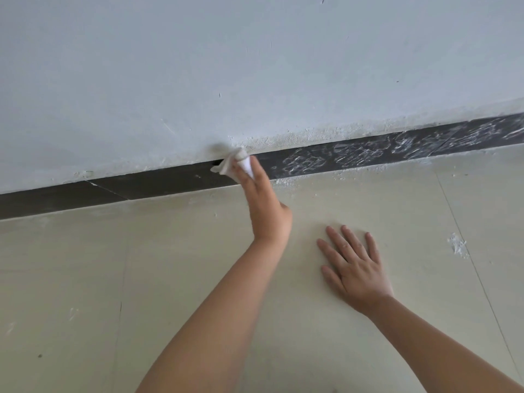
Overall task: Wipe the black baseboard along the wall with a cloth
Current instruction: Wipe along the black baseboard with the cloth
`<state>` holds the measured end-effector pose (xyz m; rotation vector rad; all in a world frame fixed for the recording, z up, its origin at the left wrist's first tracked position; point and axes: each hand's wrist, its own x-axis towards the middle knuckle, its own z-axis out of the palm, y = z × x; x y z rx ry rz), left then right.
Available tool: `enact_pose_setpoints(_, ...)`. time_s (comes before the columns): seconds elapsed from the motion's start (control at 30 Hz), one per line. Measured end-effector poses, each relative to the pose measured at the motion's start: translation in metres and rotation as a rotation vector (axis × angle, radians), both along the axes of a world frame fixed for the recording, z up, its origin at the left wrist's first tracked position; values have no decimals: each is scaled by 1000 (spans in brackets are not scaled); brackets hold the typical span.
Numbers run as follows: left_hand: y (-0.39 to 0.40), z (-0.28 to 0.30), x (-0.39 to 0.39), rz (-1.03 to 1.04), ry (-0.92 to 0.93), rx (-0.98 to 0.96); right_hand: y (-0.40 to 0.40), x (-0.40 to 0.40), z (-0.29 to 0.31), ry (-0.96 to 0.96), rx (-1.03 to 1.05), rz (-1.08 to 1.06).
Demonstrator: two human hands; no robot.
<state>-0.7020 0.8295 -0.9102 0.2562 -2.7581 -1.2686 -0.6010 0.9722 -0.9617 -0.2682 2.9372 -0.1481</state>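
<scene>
A: Baseboard noted at the foot of the wall, where it meets the floor. Its long axis is seen to run from lower left to upper right across the view.

B: Condition along that axis?

A: Left of the cloth the strip is dark and plain. Right of it, white smears are seen, and white crumbs are scattered on the floor just below them.

B: Which hand is at work?

A: The left hand. It is stretched forward to the baseboard, and the cloth is held bunched at the fingertips and pressed against the strip's upper edge. The grip is closed round the cloth; how the individual fingers lie under it cannot be told. The cloth's edge is blurred.

B: And the right hand?

A: Laid flat on the floor with fingers spread, nothing held, well short of the baseboard. It is judged to be a prop for the body.

B: So the coming move turns on what?

A: The soiled stretch lies to the right of the cloth, along the strip's axis. A stroke rightward and slightly upward in view, kept parallel to the strip, is judged to be needed. The left hand is much the nearer.
</scene>
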Motion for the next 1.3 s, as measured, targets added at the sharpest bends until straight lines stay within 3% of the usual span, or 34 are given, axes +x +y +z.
enact_pose_setpoints(0.13, 20, -7, 3, -197, -60, -22, 1, -1, -1, 0, -12, 3)
enact_pose_setpoints(0.27, 26, -12, 12, -419, 0, -16, 1, -1, 0, 0, -15, 10)
enact_pose_setpoints(0.43, -9, -16, 33, -177, 130, 13, 1, 0, 1, 20, -27, 6)
enact_pose_setpoints(0.6, -83, -25, 40, 293, 11, -30, 0, 1, -1, 31, -35, -2)
enact_pose_setpoints(0.7, -110, -20, 26, 361, -15, -40, -1, 0, -1, 31, -36, -1)
enact_pose_setpoints(0.9, -75, -12, 1, 91, 7, 78, -2, 1, 0, 44, -37, 0)
enact_pose_setpoints(1.03, -30, -14, 19, -266, -84, 118, -4, 0, 0, 74, -51, 6)
enact_pose_setpoints(1.13, -35, -10, 23, -17, -145, 131, -5, 1, 1, 89, -44, 6)
enact_pose_setpoints(1.3, -118, -11, 22, 327, -105, -59, -5, 2, -1, 111, -52, -12)
